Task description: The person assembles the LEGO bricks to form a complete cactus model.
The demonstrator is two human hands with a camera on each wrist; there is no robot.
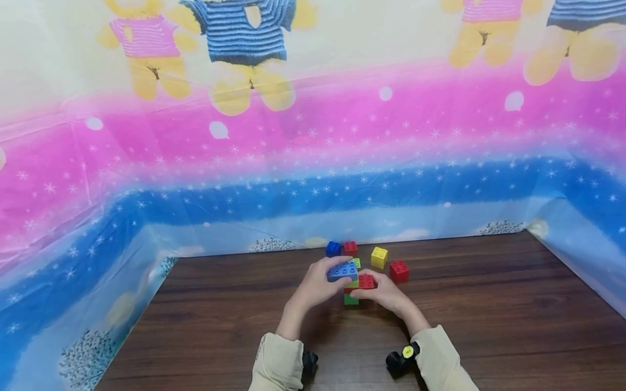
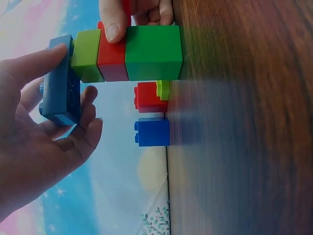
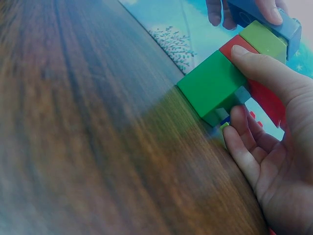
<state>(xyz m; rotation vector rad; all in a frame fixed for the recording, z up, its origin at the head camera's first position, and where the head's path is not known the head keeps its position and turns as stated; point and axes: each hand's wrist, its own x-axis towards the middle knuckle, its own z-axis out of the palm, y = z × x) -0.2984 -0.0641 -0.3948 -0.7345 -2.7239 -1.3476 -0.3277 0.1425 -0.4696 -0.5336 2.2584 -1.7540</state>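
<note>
A stack of toy bricks stands on the table, with a green brick (image 2: 154, 53) at the bottom. Above it come a red brick (image 2: 112, 63) that juts out to the right, then a light green brick (image 2: 88, 56). My left hand (image 1: 315, 282) grips a long blue brick (image 2: 59, 81) between thumb and fingers, over the light green one and overhanging to the left. With thumb on the near side, my right hand (image 1: 386, 293) holds the red brick of the stack. Its fingers curl behind, below the red overhang in the right wrist view.
Behind the stack are a dark blue brick (image 1: 333, 249), a red brick (image 1: 350, 248) and a small lime brick (image 1: 357, 263). A yellow brick (image 1: 379, 257) and another red brick (image 1: 399, 271) lie to the right. A printed cloth (image 1: 313, 212) borders the wooden table (image 1: 220, 326).
</note>
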